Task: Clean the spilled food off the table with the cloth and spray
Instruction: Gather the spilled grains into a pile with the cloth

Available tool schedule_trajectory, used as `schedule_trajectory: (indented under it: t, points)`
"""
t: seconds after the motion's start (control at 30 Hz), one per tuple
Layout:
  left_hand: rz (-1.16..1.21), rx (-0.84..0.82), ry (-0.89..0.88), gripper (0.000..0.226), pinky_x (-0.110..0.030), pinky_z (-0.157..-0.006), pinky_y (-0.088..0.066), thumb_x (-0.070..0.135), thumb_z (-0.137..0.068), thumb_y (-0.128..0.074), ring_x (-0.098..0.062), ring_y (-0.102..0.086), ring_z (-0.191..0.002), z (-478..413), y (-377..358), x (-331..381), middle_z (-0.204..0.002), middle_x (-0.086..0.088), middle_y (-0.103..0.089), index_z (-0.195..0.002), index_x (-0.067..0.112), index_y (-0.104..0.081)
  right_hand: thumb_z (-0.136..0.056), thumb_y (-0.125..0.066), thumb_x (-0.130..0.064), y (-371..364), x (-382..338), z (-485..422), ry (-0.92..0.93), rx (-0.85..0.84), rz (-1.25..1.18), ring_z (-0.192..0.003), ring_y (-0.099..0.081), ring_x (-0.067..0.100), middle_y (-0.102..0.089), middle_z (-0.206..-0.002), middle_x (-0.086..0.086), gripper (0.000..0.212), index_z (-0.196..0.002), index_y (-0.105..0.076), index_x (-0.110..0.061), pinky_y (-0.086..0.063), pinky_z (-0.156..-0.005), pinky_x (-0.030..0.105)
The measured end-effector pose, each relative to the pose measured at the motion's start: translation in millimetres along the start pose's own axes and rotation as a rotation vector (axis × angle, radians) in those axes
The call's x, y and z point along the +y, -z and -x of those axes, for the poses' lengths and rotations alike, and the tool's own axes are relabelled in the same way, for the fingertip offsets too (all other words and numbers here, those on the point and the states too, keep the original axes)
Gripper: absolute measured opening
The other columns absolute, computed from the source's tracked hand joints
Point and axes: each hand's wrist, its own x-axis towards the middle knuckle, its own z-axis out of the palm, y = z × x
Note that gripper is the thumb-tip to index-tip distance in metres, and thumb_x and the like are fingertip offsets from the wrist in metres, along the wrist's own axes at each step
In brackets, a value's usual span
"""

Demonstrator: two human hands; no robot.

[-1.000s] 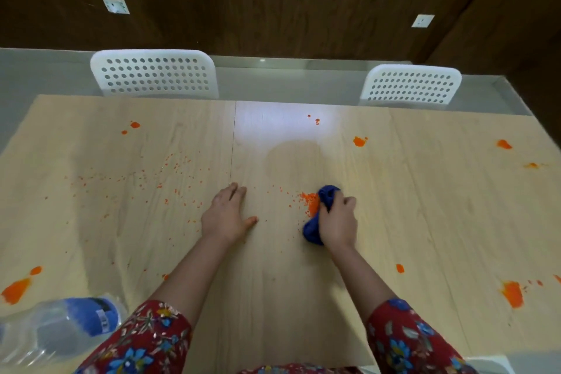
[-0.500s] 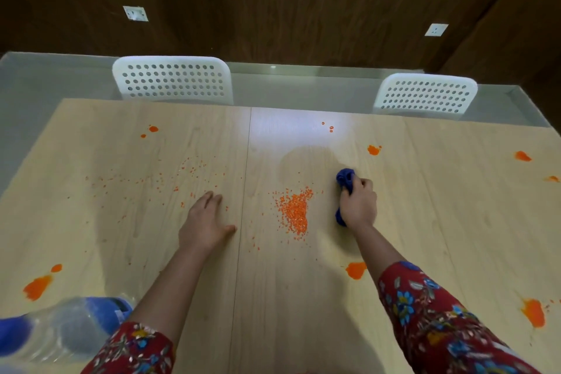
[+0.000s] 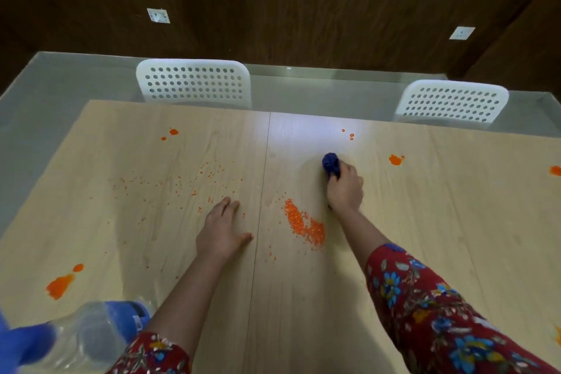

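Wiping is in hand. The right grip curls round the balled cloth, pressed to the worktop beyond the crumb pile. The left grip lies spread flat. Next, likely sweep the cloth through the pile; the spray sits near-left, blurred.
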Motion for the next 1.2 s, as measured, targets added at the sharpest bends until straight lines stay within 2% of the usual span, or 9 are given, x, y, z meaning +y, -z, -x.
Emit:
schedule_trajectory:
  t: [0.1,0.23,0.37,0.5,0.57,0.67,0.97,1.1,1.2]
  points:
    - [0.012,0.004,-0.003,0.083,-0.038,-0.109,-0.035,0.045,-0.08,-0.072,-0.013,-0.018,-0.144,0,0,-1,-0.159,0.013,-0.016,-0.149,0.03,-0.028,-0.096,-0.042,-0.017,-2,-8,-19,0.035,-0.117,0.154,-0.118,-0.042,0.031,-0.042,-0.143,0.001,0.045,-0.141,-0.042,-0.023,-0.042,-0.089,0.041]
    - [0.012,0.01,0.013,0.084,-0.038,-0.108,-0.036,0.045,-0.08,-0.071,-0.013,-0.017,-0.145,2,1,4,-0.159,0.013,-0.015,-0.15,0.031,-0.026,-0.096,-0.044,-0.018,-26,-41,-2,0.336,-0.309,0.23,-0.118,-0.041,0.031,-0.041,-0.144,0.001,0.046,-0.141,-0.042,-0.024,-0.044,-0.09,0.041]
    - [-0.004,0.026,0.017,0.085,-0.037,-0.108,-0.036,0.047,-0.08,-0.071,-0.012,-0.018,-0.144,3,1,4,-0.159,0.013,-0.015,-0.15,0.032,-0.025,-0.096,-0.048,-0.019,-34,-46,32,0.528,-0.51,0.112,-0.116,-0.049,0.03,-0.053,-0.133,0.003,0.035,-0.13,-0.054,-0.02,-0.044,-0.087,0.038]
    - [0.001,0.02,-0.005,0.084,-0.037,-0.108,-0.036,0.047,-0.08,-0.071,-0.013,-0.019,-0.144,1,3,1,-0.159,0.013,-0.016,-0.15,0.03,-0.027,-0.095,-0.051,-0.022,18,-6,40,0.243,-0.234,-0.139,-0.105,-0.059,0.024,-0.064,-0.118,0.004,0.027,-0.119,-0.062,-0.018,-0.041,-0.079,0.031]
    - [0.003,0.015,-0.011,0.083,-0.038,-0.107,-0.037,0.046,-0.08,-0.071,-0.014,-0.02,-0.144,2,3,0,-0.159,0.012,-0.016,-0.149,0.03,-0.028,-0.093,-0.051,-0.023,49,35,39,0.063,-0.11,-0.005,-0.099,-0.061,0.03,-0.066,-0.111,0.007,0.02,-0.109,-0.061,-0.017,-0.04,-0.073,0.033]
    - [0.0,0.006,-0.012,0.083,-0.04,-0.107,-0.037,0.046,-0.08,-0.071,-0.015,-0.019,-0.144,2,2,1,-0.159,0.012,-0.017,-0.149,0.03,-0.028,-0.094,-0.048,-0.024,79,82,56,-0.128,-0.108,0.193,-0.095,-0.061,0.035,-0.063,-0.11,0.012,0.021,-0.111,-0.057,-0.015,-0.046,-0.075,0.038]
    - [-0.003,-0.006,-0.014,0.083,-0.04,-0.107,-0.038,0.045,-0.081,-0.071,-0.016,-0.018,-0.145,2,1,0,-0.16,0.01,-0.014,-0.15,0.029,-0.027,-0.097,-0.05,-0.02,19,16,100,0.055,-0.174,0.121,-0.101,-0.059,0.028,-0.047,-0.129,0.006,0.036,-0.132,-0.053,-0.015,-0.038,-0.075,0.028]
    - [0.002,0.001,-0.004,0.083,-0.041,-0.106,-0.038,0.045,-0.08,-0.072,-0.016,-0.019,-0.144,1,1,0,-0.159,0.01,-0.016,-0.149,0.029,-0.029,-0.095,-0.054,-0.02,13,-14,85,0.111,-0.279,-0.044,-0.102,-0.059,0.029,-0.058,-0.118,0.01,0.027,-0.119,-0.06,-0.009,-0.043,-0.077,0.031]
    - [-0.006,-0.001,-0.007,0.083,-0.042,-0.107,-0.039,0.046,-0.08,-0.071,-0.017,-0.019,-0.144,1,0,0,-0.159,0.01,-0.016,-0.149,0.029,-0.028,-0.091,-0.058,-0.018,46,-2,77,0.039,-0.205,-0.135,-0.1,-0.061,0.029,-0.063,-0.112,0.011,0.026,-0.115,-0.06,-0.009,-0.048,-0.082,0.037]
